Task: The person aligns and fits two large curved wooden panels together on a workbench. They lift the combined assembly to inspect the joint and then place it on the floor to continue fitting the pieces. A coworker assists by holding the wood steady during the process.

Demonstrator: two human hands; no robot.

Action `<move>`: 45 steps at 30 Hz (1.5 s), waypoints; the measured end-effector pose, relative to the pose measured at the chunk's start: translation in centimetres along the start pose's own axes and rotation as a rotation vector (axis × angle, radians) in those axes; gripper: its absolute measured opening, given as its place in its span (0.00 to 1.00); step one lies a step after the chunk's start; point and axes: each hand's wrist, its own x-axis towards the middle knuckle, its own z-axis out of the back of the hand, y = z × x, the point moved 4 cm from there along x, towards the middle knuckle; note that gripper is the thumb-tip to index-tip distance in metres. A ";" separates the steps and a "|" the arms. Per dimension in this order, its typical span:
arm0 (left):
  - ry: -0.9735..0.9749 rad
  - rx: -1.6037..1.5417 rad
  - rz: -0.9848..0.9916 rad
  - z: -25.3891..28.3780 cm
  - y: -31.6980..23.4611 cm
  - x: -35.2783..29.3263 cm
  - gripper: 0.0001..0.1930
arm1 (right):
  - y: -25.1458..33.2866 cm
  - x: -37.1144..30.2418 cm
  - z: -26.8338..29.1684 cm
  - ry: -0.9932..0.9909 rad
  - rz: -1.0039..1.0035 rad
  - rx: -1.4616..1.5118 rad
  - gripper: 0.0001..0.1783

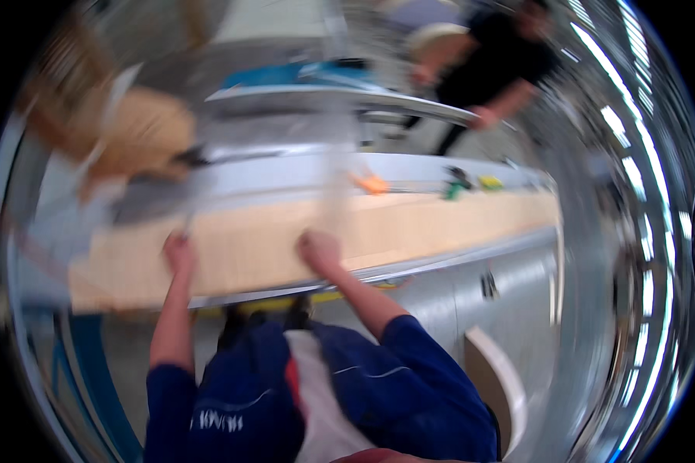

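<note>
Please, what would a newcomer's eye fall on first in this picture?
Probably the long pale board across the middle, with the blurred left hand and right hand over it. Next, the bright orange thing near its far edge, and the person in black at the upper right.

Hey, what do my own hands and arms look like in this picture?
Your left hand and right hand are blurred, but neither seems gloved. Both forearms are bare up to dark blue sleeves ending around the elbows. I see no clear markings on the sleeves; finer details are too smeared to tell.
</note>
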 end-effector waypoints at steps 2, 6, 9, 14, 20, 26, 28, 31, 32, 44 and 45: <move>-0.120 0.099 -0.027 5.7 4.6 -3.2 0.04 | 2.4 -2.5 -1.0 -0.060 0.049 0.059 0.09; -0.158 0.082 -0.075 10.5 3.3 0.8 0.05 | 1.8 2.0 0.7 -0.080 0.036 0.069 0.09; -0.142 0.022 0.003 13.2 6.6 1.8 0.07 | 2.2 1.9 1.8 -0.052 -0.014 -0.082 0.09; -0.147 0.070 0.088 23.8 18.5 4.0 0.09 | 1.7 0.2 -9.8 0.350 -0.184 -0.270 0.14; -0.366 0.093 0.119 29.7 20.8 9.2 0.08 | 3.1 2.8 1.3 0.488 -0.392 -0.324 0.27; -0.449 0.223 0.262 34.6 29.6 11.2 0.07 | 3.7 2.6 -0.5 0.660 -0.412 -0.254 0.52; -0.492 0.262 0.313 36.0 30.9 11.6 0.07 | 3.7 3.6 -0.7 0.724 -0.452 -0.285 0.59; -0.513 0.273 0.283 36.7 30.7 12.6 0.07 | 4.0 4.1 -1.1 0.760 -0.494 -0.325 0.62; -0.473 0.259 0.247 36.4 30.3 12.6 0.07 | 4.1 4.2 -1.1 0.763 -0.503 -0.339 0.62; 0.081 0.046 -0.283 15.4 11.2 4.7 0.03 | 4.9 5.4 -1.8 0.855 -0.414 -0.428 0.64; 0.040 -0.023 -0.223 16.0 11.5 5.1 0.03 | 5.0 5.3 -1.5 0.840 -0.422 -0.427 0.64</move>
